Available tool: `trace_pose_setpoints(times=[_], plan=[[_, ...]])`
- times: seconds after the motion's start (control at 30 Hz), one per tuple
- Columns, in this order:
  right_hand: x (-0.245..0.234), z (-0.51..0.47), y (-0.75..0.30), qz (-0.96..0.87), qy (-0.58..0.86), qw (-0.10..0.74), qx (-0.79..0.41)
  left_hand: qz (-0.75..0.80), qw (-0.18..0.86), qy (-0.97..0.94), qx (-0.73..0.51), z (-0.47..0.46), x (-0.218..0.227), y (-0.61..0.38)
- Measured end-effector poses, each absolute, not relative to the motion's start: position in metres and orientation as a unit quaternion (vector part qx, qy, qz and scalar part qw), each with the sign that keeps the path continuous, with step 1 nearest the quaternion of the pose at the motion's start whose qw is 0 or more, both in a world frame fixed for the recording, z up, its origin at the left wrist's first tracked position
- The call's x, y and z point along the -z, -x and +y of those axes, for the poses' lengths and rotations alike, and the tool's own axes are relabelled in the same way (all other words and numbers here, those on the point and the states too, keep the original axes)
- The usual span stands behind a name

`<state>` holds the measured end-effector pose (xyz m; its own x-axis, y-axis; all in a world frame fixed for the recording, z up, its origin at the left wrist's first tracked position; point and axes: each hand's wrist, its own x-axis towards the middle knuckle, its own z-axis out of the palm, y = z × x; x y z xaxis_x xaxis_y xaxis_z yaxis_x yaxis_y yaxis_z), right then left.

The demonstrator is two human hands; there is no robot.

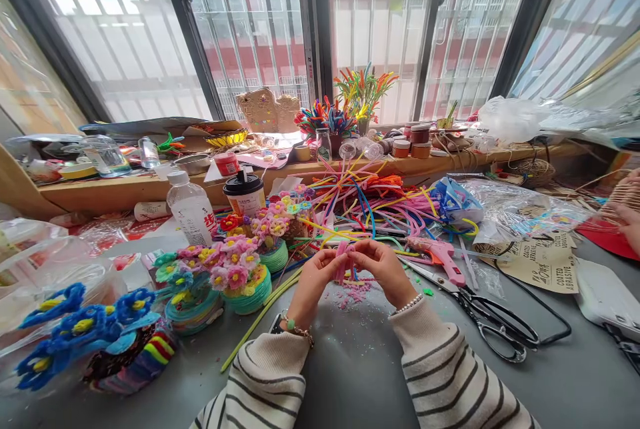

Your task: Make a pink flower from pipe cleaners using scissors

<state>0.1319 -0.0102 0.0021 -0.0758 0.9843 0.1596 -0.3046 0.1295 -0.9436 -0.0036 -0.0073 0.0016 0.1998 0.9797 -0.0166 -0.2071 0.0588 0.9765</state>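
Both hands meet near the middle of the grey table, fingers pinched on a pink pipe cleaner (343, 262) bent into loops. My left hand (316, 281) grips its left side, and my right hand (384, 272) pinches the right side at the top. Below them pink fuzz clippings (353, 294) lie scattered on the tabletop. Just behind is a heap of loose pipe cleaners (370, 192) in many colours. A pink glue gun (440, 257) lies right of my right hand, with large scissors (493, 322) in front of it.
Pots of pink pipe-cleaner flowers (235, 269) and a pot of blue flowers (83, 322) stand at left. Behind them are a water bottle (190, 209) and a lidded cup (244, 194). A white device (607, 295) sits at right, near another person's hand (629, 215).
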Motion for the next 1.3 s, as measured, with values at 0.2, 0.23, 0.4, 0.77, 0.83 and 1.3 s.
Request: trace_pose_setpoints(times=[0.2, 0.23, 0.4, 0.77, 0.83, 1.3], plan=[[0.006, -0.008, -0.132, -0.538, 0.377, 0.604, -0.451, 0.412, 0.603, -0.509, -0.456, -0.009, -0.003, 0.003], [0.006, -0.008, -0.132, -0.547, 0.39, 0.606, -0.425, 0.417, 0.598, -0.509, -0.458, -0.01, -0.003, 0.003], [0.007, -0.008, -0.13, -0.568, 0.411, 0.608, -0.373, 0.419, 0.6, -0.51, -0.452, -0.012, -0.006, 0.002], [0.009, -0.009, -0.127, -0.62, 0.411, 0.572, -0.345, 0.393, 0.589, -0.58, -0.403, -0.013, -0.006, 0.002], [0.008, -0.01, -0.127, -0.629, 0.41, 0.569, -0.337, 0.388, 0.564, -0.604, -0.408, -0.014, -0.008, 0.001], [0.015, 0.047, -0.175, -0.649, 0.592, 0.469, -0.091, 0.411, 0.503, -0.565, -0.509, -0.011, -0.006, 0.0]])
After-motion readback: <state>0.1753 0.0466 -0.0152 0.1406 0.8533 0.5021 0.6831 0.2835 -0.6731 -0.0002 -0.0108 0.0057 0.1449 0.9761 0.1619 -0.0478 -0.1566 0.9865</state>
